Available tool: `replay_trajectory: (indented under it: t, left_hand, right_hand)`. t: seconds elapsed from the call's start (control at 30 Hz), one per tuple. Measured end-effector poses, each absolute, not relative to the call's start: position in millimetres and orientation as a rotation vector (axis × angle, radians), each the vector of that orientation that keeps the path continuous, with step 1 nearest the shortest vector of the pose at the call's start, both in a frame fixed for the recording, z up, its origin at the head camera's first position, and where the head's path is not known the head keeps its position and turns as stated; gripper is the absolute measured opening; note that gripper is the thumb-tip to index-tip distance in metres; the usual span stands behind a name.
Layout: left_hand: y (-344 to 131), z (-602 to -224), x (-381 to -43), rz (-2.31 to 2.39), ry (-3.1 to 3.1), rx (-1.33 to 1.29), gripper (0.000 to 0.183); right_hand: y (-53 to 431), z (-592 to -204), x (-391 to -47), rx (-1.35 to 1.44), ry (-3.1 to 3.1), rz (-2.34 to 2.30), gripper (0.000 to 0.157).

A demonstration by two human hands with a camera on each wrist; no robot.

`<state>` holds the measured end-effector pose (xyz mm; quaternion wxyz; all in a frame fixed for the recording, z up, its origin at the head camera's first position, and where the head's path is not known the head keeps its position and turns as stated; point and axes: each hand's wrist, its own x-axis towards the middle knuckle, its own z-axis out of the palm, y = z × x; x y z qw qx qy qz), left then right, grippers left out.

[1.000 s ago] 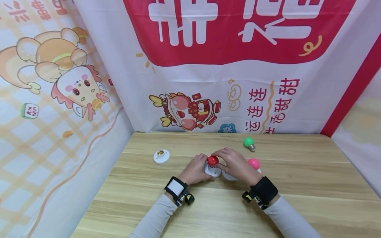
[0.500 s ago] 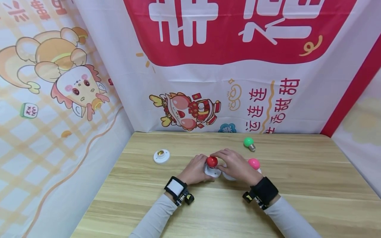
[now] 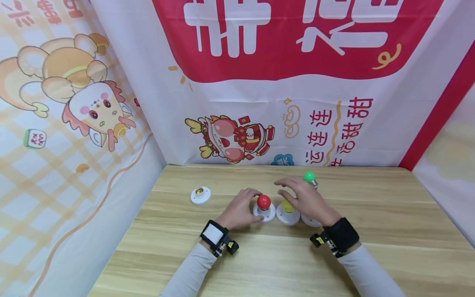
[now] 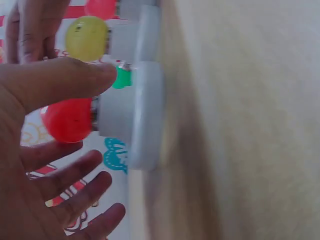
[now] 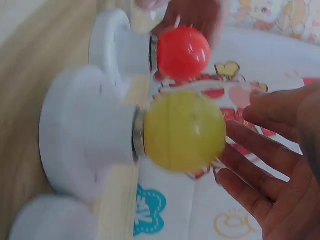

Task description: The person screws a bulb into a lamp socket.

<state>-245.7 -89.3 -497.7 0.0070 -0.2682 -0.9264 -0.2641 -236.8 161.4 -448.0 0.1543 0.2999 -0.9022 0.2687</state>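
A red light bulb point(image 3: 264, 202) stands upright in a round white lamp holder point(image 3: 269, 213). My left hand point(image 3: 237, 211) is around its left side, thumb and fingers spread apart; whether a fingertip touches cannot be told. Beside it a yellow light bulb point(image 5: 185, 131) sits in a second white holder point(image 3: 288, 219). My right hand point(image 3: 309, 202) hovers over the yellow bulb with loosely bent, parted fingers and nothing between them. It hides the pink bulb from the head view; the left wrist view shows that pink bulb point(image 4: 101, 8) at its top edge.
A third white holder point(image 3: 311, 222) sits under the right hand. Behind lies a loose green bulb point(image 3: 309, 177), its metal base partly covered. At the left stands a bulbless white holder point(image 3: 201, 196). A printed cloth point(image 3: 230, 95) hangs behind the wooden table point(image 3: 259, 264).
My right hand has let go of the red bulb and moved right, uncovering the yellow bulb. The left hand has loosened from the red bulb's holder and shifted slightly left.
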Motion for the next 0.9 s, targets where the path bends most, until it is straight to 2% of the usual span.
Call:
replay_trajectory:
  t: [0.47,0.9]
  left_hand:
    - [-123.7,-479.9,-243.3,-0.913,-2.761,-0.811,0.069]
    - [-175.7,-478.1,-255.8,-0.948,-2.607,-0.664,0.062]
  right_hand:
    - [213.7,-446.9,-246.0,0.584,-2.632,0.834,0.026]
    - [246.1,-468.5,-264.8,0.467,-2.637,0.789,0.034]
